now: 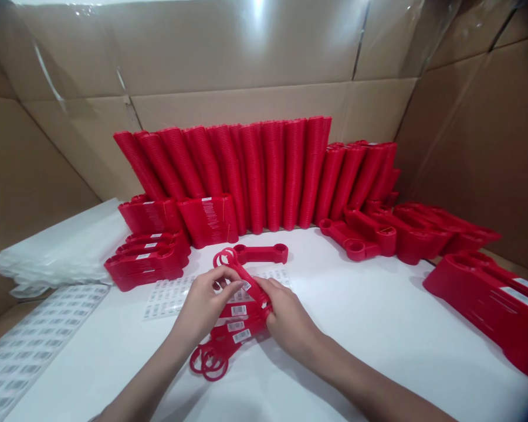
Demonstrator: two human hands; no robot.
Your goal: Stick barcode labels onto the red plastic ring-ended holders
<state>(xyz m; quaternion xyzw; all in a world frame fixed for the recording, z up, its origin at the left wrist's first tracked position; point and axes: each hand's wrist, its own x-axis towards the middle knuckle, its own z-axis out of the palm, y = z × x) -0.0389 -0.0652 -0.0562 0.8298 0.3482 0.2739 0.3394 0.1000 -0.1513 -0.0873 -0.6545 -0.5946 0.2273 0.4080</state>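
Note:
My right hand point(290, 319) is closed around one end of a fanned-out bunch of flat red plastic pieces point(222, 346) with ring-shaped ends. White barcode stickers point(238, 310) show on several of them. Over the uppermost piece, my left hand point(212, 299) is bent in a pinch, with thumb and forefinger at a small white barcode sticker point(246, 286). Its fingertips partly cover that sticker. Just beyond the hands lies a single red piece point(261, 253), and a sheet of barcode stickers point(165, 298) is partly hidden beneath my left hand and the bunch.
Tall stacks of red pieces point(250, 176) line the back of the white table point(352, 340). Labelled bundles point(145, 261) stand at left, more bundles point(479, 299) at right. Clear plastic bags point(61, 243) and a larger sticker sheet point(39, 340) lie left. Cardboard walls point(246, 58) surround the table.

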